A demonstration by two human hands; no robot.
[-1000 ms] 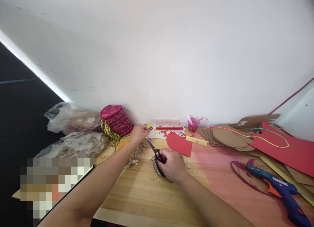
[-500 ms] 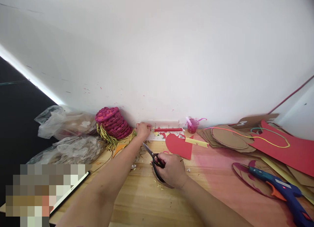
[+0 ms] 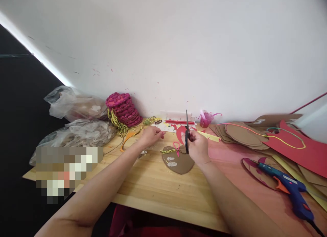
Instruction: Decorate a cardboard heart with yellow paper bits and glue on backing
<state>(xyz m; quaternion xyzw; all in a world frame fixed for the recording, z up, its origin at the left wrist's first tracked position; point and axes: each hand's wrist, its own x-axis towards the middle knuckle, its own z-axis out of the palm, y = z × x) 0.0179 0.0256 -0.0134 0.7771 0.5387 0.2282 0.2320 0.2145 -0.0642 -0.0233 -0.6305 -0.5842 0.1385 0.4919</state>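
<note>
My right hand is wrapped round a pair of black-handled scissors, its blades pointing up. My left hand hovers over the table left of it, fingertips pinched together; whatever they hold, if anything, is too small to make out. Between and below the hands lies a rounded brown cardboard piece, with two whitish patches on it. A pink loop and yellow-green strings lie at its upper edge. Behind the scissors, red paper is partly covered by my right hand.
Left stand a stack of magenta discs with tassels and plastic bags. At the back are small stars on white paper and a pink cup. A blue glue gun and cardboard ovals lie right.
My left hand has come back from the stars toward me. The scissors have swung upright and moved right with my right hand, uncovering the cardboard piece. The view has shifted.
</note>
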